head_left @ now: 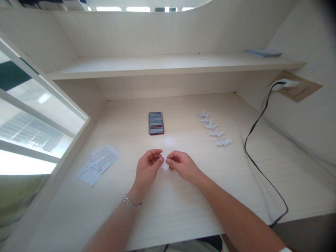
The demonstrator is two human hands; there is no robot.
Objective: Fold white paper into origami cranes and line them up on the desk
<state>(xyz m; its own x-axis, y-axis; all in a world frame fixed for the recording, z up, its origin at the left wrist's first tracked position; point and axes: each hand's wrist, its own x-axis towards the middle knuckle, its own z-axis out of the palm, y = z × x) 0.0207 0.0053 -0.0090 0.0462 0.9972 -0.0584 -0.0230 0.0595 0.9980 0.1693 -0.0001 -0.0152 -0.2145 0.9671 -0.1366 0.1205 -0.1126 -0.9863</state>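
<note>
On the pale surface [181, 213], at centre: one small white paper [165, 166], pinched between thumb and fingers in the grip of left hand [149, 165] (bracelet [132, 203] at the wrist) and right hand [182, 165] alike. Beyond: one dark rectangular item [156, 123], blurred. Rightward: five folded paper figures [216, 133], slanting row. Leftward: printed paper [102, 161].

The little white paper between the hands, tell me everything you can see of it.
The white paper is a small, plain, thin-looking piece, partly hidden by fingers. The left hand and right hand hold it from opposite sides, fingertips close together, over the middle of the pale desk. Its exact shape and any folds are too small to make out; whether it touches the desk, I can't tell.
</note>
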